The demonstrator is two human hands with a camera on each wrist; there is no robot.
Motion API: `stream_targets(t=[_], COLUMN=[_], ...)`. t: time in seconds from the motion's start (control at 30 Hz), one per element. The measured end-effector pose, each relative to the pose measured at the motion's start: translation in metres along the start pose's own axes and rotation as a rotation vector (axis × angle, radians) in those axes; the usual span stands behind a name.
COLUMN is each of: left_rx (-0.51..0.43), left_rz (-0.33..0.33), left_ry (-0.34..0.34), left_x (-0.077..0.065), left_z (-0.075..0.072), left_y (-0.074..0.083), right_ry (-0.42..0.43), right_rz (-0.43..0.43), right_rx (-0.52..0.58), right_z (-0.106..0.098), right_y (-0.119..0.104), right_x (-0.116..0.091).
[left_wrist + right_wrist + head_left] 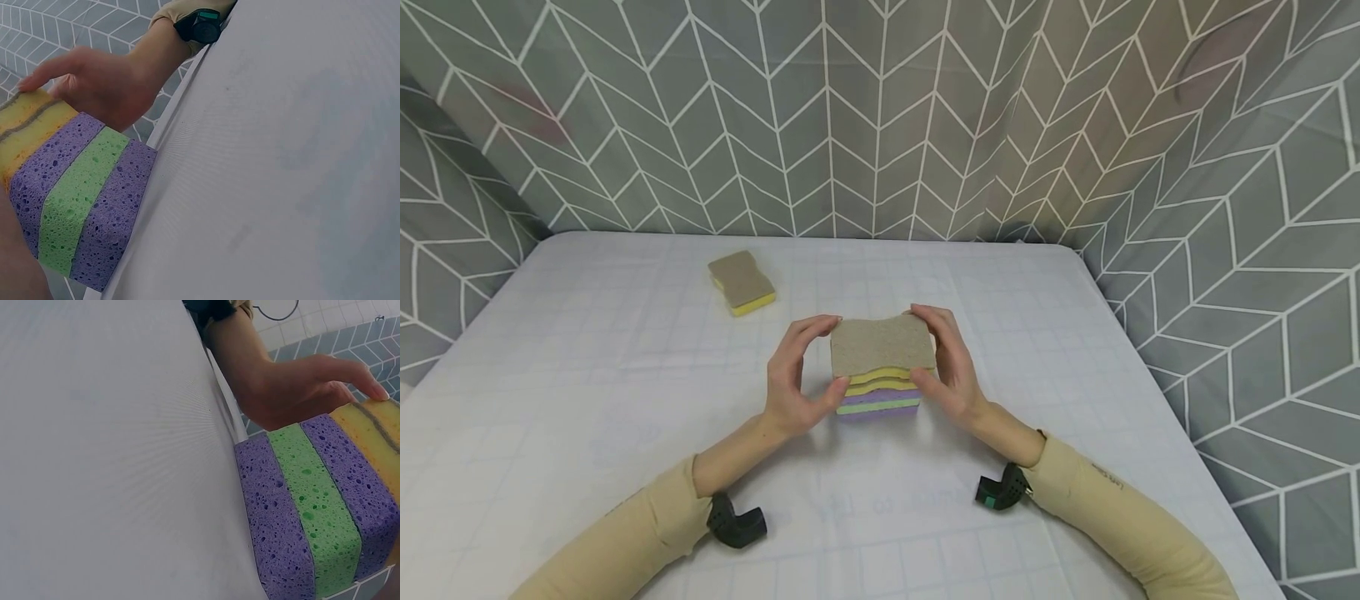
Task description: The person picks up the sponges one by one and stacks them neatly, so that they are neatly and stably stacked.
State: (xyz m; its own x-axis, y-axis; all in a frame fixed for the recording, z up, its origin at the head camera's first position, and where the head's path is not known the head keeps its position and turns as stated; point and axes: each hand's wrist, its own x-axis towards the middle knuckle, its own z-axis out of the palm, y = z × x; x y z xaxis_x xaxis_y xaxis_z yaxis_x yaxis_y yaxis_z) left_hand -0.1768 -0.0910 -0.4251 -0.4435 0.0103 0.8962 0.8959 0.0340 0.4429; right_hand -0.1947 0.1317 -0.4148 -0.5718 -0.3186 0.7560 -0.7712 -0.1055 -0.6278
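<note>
In the head view a stack of sponges stands mid-table. Its top is a yellow sponge with a grey-brown scouring face [882,346], above another yellow sponge [880,385]. Beneath lie a purple sponge [56,165], a green sponge [81,200] and the bottom purple sponge [115,219], which sits on the white table. My left hand [792,379] grips the top sponge's left end, thumb at the front edge and fingertips at the back. The right hand [953,371] holds its right end the same way. The palms are beside the stack.
Another yellow sponge with a grey-brown face [742,282] lies farther back, left of the stack. The white cloth-covered table [625,400] ends at a patterned grey curtain [850,125], which also hangs along both sides. A black wrist camera [737,521] sits under each sleeve cuff.
</note>
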Motion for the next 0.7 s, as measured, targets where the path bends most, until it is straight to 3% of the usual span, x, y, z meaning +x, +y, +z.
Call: stream_targets(t=[0.7], left_rx=[-0.007], left_rz=[-0.02], left_ry=[0.0], left_x=[0.0001], left_z=[-0.0016], left_y=[-0.0007], right_ry=[-0.011], right_rz=[0.047], right_rx=[0.006], right_z=[0.0007], right_y=[-0.0023], right_x=[-0.0005])
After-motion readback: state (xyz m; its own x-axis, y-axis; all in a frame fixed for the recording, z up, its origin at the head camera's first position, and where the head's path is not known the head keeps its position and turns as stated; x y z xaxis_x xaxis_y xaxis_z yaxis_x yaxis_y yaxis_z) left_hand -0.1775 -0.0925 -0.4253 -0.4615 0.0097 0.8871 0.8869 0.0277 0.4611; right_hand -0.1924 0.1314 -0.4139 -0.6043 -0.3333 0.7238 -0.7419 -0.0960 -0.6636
